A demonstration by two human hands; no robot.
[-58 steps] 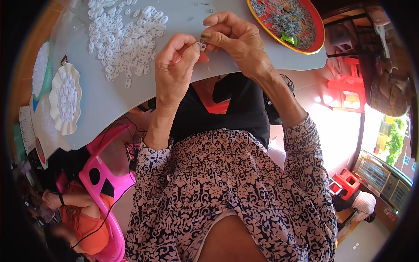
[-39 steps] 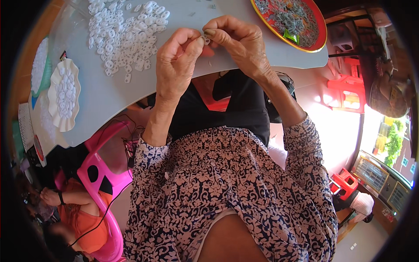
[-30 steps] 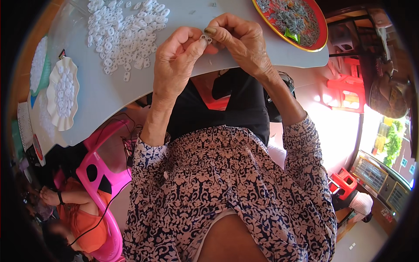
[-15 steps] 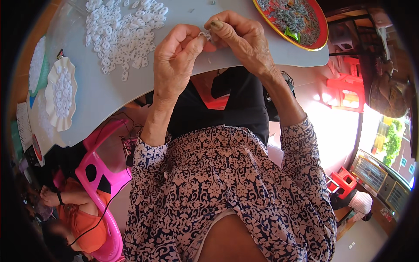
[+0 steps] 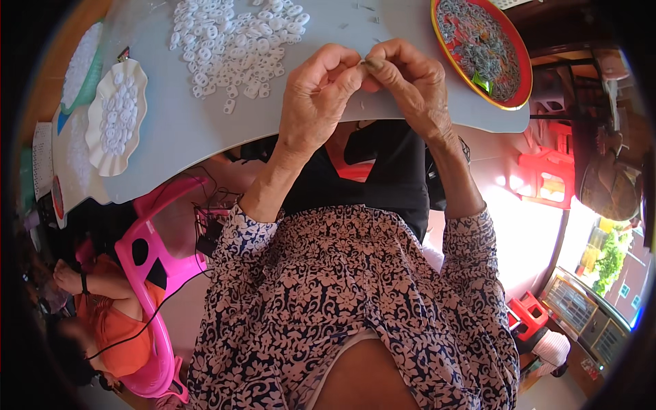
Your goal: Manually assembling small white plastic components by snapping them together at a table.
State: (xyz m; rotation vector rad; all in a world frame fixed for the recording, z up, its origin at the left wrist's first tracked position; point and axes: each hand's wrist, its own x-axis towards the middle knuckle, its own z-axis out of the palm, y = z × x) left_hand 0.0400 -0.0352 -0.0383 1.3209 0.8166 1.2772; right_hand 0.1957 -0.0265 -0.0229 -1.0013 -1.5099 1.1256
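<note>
My left hand (image 5: 322, 96) and my right hand (image 5: 415, 85) meet fingertip to fingertip over the near edge of the grey table (image 5: 266, 123). Thumb and forefinger of the left pinch a small white plastic piece, mostly covered by the fingers. The right hand is closed in a pinch against it, and what its fingertips hold is hidden. Left of the hands spreads a loose pile of small white plastic pieces (image 5: 236, 48), oval with holes. A red round tray (image 5: 525, 85) with a yellow rim, right of my hands, holds many small grey metal pins or screws and a green wrapper (image 5: 482, 83).
A wavy-edged white dish (image 5: 109, 166) of white pieces stands at the table's left, beside a green container (image 5: 85, 96) of more white bits. A person in orange (image 5: 119, 328) sits in a pink chair (image 5: 154, 342) at lower left. Red stools (image 5: 550, 174) are at right.
The view has shifted, so the table and its contents sit farther right. My fingertips have drawn together and now cover more of the white piece.
</note>
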